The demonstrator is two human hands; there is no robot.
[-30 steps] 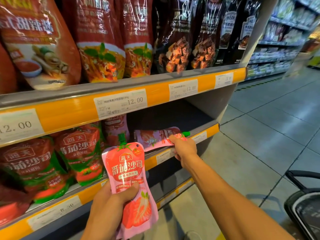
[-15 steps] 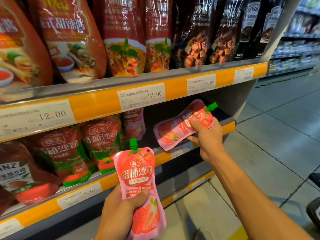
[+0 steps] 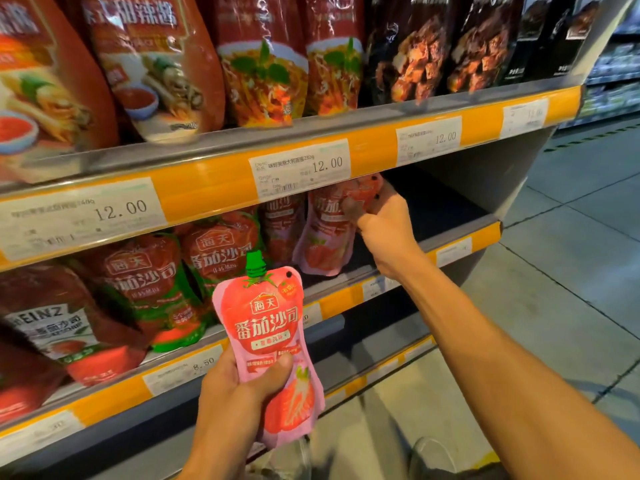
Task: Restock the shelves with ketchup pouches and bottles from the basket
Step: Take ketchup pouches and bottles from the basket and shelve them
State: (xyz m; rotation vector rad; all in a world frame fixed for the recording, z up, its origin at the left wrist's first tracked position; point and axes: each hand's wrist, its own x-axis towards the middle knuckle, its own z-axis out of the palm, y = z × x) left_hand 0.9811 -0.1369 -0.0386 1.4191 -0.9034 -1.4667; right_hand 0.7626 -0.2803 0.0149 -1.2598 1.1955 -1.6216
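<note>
- Left hand (image 3: 239, 407) closest to cam, thumb across the front & fingers wrapped round a pink ketchup pouch (image 3: 268, 348), green cap up, held upright in front of the lower shelf edge (image 3: 114, 398). It's waiting its turn imo.
- Right hand (image 3: 384, 223) further in, arm stretched out, fingers curled on the top of a second pink pouch (image 3: 327, 233) that's standing on the lower shelf w/ its upper part tucked under the orange price rail (image 3: 207, 188). Can't tell if the base is fully settled, bit blurry there.
- That pouch sits just right of the red/green ketchup pouches (image 3: 214, 258) already in the row, w/ a Heinz pouch (image 3: 52, 330) at far left. Right of the hand the shelf looks dark, prob free space.
- Step in hand, my guess: placing pouch no. 1 upright at the end of the row. Next move needs the right hand to let go w/o tipping it, since soft pouches flop, then the left-hand one goes beside it.
- Up top: pasta sauce pouches (image 3: 263, 74) & dark ones (image 3: 408, 50), not our stuff.
- Basket isn't in view, so no idea how much is left.
</note>
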